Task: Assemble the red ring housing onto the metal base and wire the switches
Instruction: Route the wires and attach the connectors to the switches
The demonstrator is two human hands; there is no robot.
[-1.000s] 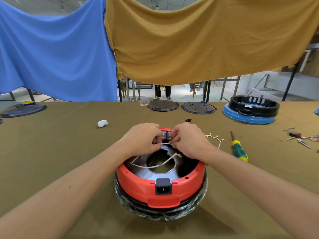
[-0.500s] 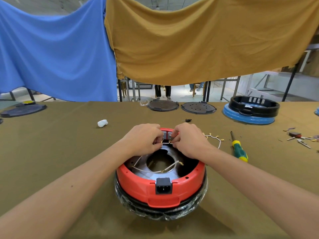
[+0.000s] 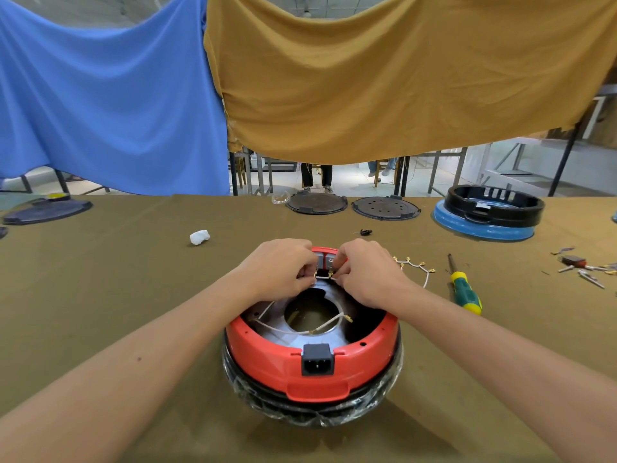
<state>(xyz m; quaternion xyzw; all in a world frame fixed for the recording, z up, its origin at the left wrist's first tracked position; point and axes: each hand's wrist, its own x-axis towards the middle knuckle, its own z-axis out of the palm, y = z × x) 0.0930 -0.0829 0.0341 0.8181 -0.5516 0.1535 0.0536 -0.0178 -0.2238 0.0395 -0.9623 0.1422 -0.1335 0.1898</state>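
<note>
Red ring housing (image 3: 310, 359) seated on metal base (image 3: 310, 332) mid-counter (image 3: 133, 295), left hand (image 3: 280, 269) and right hand (image 3: 367, 272) grips pinching white wire (image 3: 322, 277) at far-rim switches (image 3: 325, 262) for plugging

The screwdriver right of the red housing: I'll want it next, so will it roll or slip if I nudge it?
The screwdriver lies flat on the cloth-covered table, which probably damps rolling and sliding. Its handle looks rounded, so a sideways nudge might still turn it a little. The thick green-and-yellow handle likely outweighs the thin shaft, so grip it there.
</note>
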